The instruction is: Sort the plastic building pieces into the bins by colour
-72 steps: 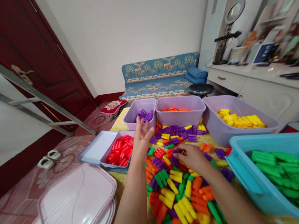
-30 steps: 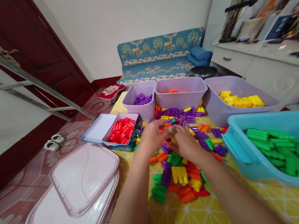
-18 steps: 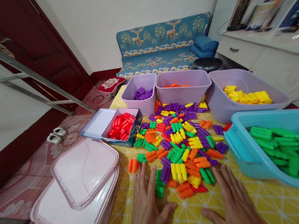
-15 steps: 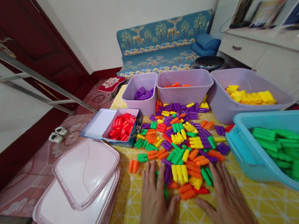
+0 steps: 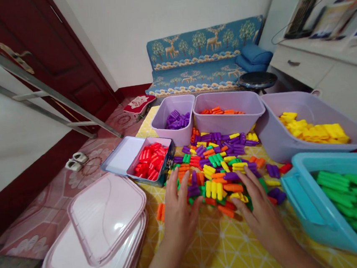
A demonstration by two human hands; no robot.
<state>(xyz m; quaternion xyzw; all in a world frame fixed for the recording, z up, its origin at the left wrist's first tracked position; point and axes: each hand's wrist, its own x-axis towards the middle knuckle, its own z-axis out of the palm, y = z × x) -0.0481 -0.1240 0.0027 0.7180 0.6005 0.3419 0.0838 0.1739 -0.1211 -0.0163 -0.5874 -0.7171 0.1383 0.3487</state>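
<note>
A mixed heap of plastic tube-shaped blocks (image 5: 214,189) in purple, yellow, orange, green and red covers the middle of the table. My left hand (image 5: 180,205) lies against the heap's left near side, fingers spread and pointing away from me. On the opposite side my right hand (image 5: 256,202) touches the heap, its fingers also apart. Neither hand is closed around a block. Between the two thumbs, a few orange blocks (image 5: 226,211) lie at the near edge. Some blocks under the fingers are hidden.
Lilac bins hold purple (image 5: 177,120), orange (image 5: 220,111) and yellow blocks (image 5: 315,129). A turquoise bin (image 5: 308,210) with green blocks stands right. An open tin (image 5: 166,169) holds red blocks. Stacked lids (image 5: 107,216) lie left, on the yellow patterned tablecloth (image 5: 214,248).
Both hands have moved forward, away from me, pushing the near blocks toward the bins. The heap is more bunched together. The camera view has shifted slightly.
</note>
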